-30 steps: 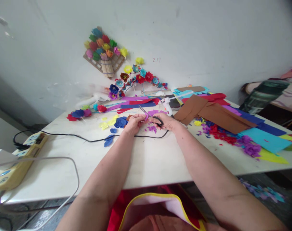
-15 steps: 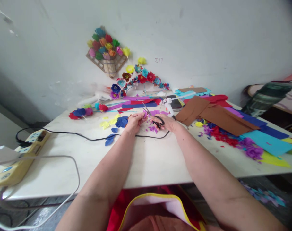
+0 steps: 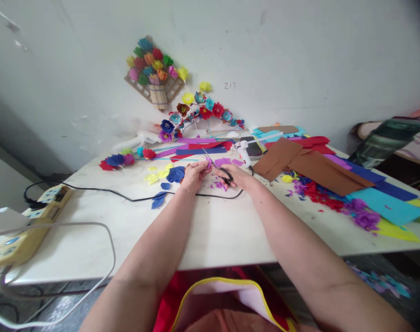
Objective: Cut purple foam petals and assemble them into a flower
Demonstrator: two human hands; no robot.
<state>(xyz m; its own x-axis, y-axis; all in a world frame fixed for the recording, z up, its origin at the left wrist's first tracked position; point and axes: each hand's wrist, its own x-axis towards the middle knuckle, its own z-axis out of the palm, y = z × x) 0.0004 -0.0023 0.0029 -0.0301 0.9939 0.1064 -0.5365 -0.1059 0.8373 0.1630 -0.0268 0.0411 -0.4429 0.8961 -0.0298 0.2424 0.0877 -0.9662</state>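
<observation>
Little change over the last second: both hands sit at the same spot mid-table, and the scissor blades look closer together than half a second ago, now reading as one thin line.

Left hand: fingers pinched on a small purple paper piece, held just above the white table.

Right hand: clenched through the black handles of the scissors. Blades angle up and to the left, crossing the purple piece. Too small to tell whether they are fully closed.

Purple scraps lie on the table right under and between the hands. A black cable runs across the table and loops just nearer the person than the two hands.

Left of the left hand: blue paper petals touching its knuckles, yellow scraps beside them.

Behind the right hand: white glue gun, near but not touching. Brown paper sheets further right, on coloured sheets.

Far left edge: yellowish power strip. Paper flowers on stems lean against the wall.
</observation>
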